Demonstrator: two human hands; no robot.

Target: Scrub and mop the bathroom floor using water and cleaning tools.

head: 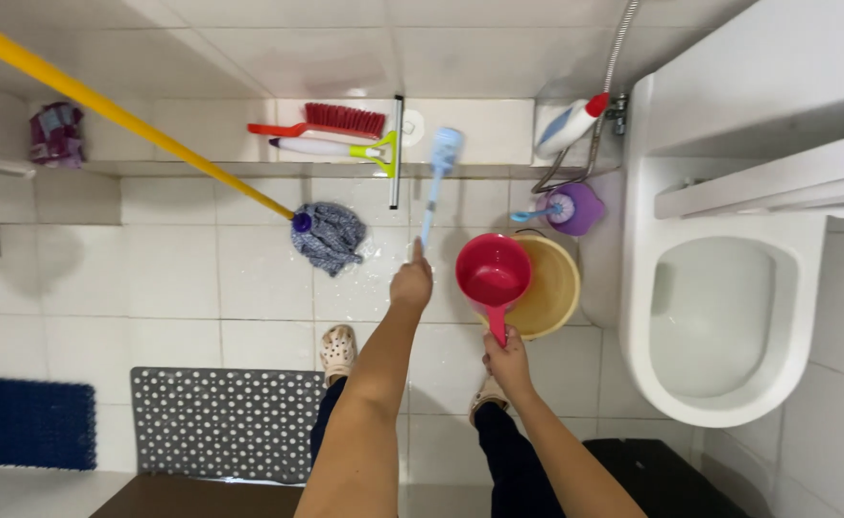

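The left hand (411, 284) grips a brush (437, 178) – the right hand (506, 362) grasps a scoop (493, 274) over the bucket (550, 288); rinsing step, next needs a steady pour.

Yellow-handled mop (327, 235), red scrub brush (331, 121), spray bottle (569, 125), white toilet (729, 317), grey mat (225, 422).

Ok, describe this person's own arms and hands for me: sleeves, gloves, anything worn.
Both arms are bare as far as the view shows: no sleeves show. The left hand and the right hand have no gloves. No watch, bracelet or ring can be seen on either wrist or hand, though the fingers are too small to be sure about rings. No markings show on the forearms.
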